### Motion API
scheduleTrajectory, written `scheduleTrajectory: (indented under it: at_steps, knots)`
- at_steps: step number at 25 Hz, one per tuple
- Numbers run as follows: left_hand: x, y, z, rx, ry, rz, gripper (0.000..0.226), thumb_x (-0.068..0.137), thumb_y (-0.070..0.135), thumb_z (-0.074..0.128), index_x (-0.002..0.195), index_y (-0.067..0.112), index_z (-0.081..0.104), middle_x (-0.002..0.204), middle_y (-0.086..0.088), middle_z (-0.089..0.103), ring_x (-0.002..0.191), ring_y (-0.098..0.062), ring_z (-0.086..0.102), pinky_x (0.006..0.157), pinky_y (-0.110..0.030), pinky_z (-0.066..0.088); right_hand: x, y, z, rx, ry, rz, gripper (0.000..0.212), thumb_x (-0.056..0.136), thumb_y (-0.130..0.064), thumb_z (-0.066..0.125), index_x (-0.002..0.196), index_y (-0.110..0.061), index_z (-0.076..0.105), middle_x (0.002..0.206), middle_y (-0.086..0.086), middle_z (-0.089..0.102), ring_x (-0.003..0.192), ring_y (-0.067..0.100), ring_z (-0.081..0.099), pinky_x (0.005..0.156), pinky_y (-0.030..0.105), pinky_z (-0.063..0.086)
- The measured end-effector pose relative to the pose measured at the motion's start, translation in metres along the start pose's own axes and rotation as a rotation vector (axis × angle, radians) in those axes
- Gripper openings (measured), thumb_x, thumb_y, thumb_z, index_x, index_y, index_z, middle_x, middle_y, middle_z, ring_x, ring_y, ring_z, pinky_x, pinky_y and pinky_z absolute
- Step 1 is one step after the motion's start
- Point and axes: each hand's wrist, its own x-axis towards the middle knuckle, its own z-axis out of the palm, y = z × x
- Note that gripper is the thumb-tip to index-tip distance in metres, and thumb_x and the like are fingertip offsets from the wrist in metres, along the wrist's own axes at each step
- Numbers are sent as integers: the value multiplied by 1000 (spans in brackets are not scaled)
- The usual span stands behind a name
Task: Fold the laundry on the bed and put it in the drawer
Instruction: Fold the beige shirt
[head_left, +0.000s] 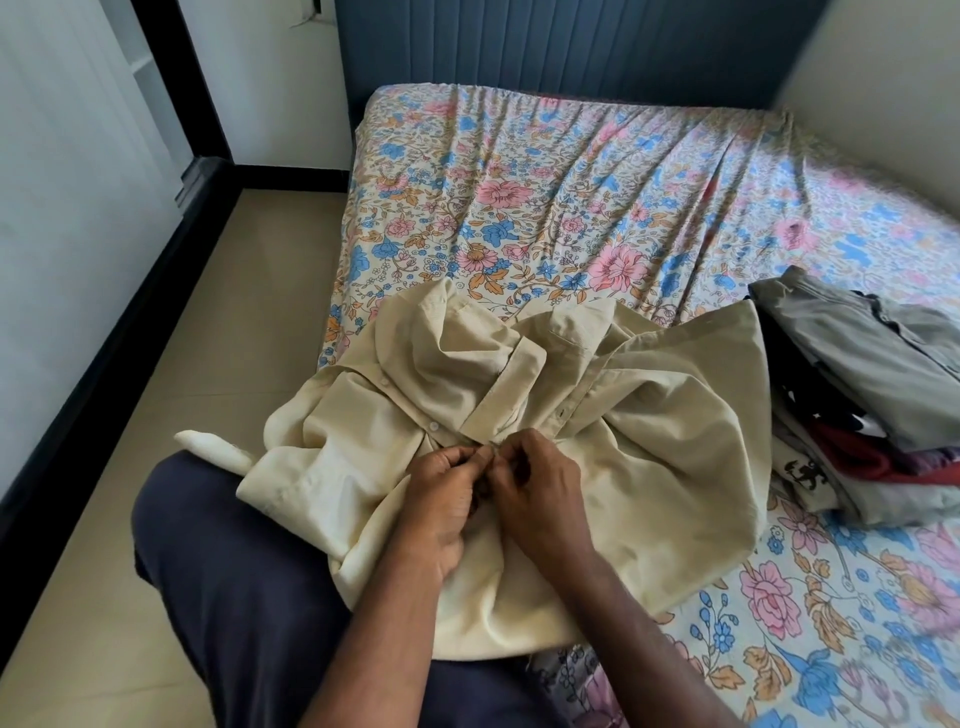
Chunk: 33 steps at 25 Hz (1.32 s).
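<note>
Shirt: a cream button-up shirt (545, 415) lies rumpled on the near part of the bed, front side up, collar toward the headboard, its lower part draped over the person's lap.
Left hand: the left hand (441, 504) pinches the shirt's front edge at the placket, fingers curled on the cloth.
Right hand: the right hand (540, 483) pinches the opposite edge, its fingertips meeting the left hand's at a button.
Bed: the floral sheet (571, 197) is wrinkled, with a dark blue padded headboard (571, 47) behind.
Laundry pile: a stack of clothes (878, 410), grey garment on top, sits on the sheet just beside the shirt's right side.
Person: seated at the bed's edge in dark navy trousers (249, 587).
</note>
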Motion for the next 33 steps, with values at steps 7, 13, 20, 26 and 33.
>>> scheduleTrajectory:
  at_steps: [7,13,20,26,33]
  knots:
    - [11,-5,1,172,-20,240,15,96,11,64,86,19,70,73,-1,68,66,-14,62,62,-25,53,22,6,-22,761,-313,262,14,101,-7,59,87,-7,62,71,5,57,65,13,50,61,25,42]
    - [15,0,4,183,25,171,29,98,11,59,72,20,69,67,-7,59,63,-21,48,65,-32,42,6,8,-9,290,-9,-34,34,78,-5,84,101,-16,62,94,-11,66,87,8,65,76,19,48]
    - [33,6,-16,902,186,788,26,74,-8,74,90,13,76,88,1,71,82,-19,67,78,-29,54,5,17,-13,-14,214,-54,15,93,-36,65,95,-21,67,78,-10,72,71,8,67,65,34,54]
    - [27,32,1,1205,93,946,24,85,53,65,95,34,75,98,21,70,103,-9,59,83,-41,43,44,6,-51,120,201,-110,36,102,-42,49,68,-33,38,58,-13,44,51,2,37,52,21,32]
    - [38,90,16,677,-89,829,2,84,29,76,83,29,75,78,11,74,72,-7,70,70,-33,54,129,-30,-134,-34,-569,-91,34,82,-42,83,76,-11,71,52,-11,49,50,3,38,51,24,30]
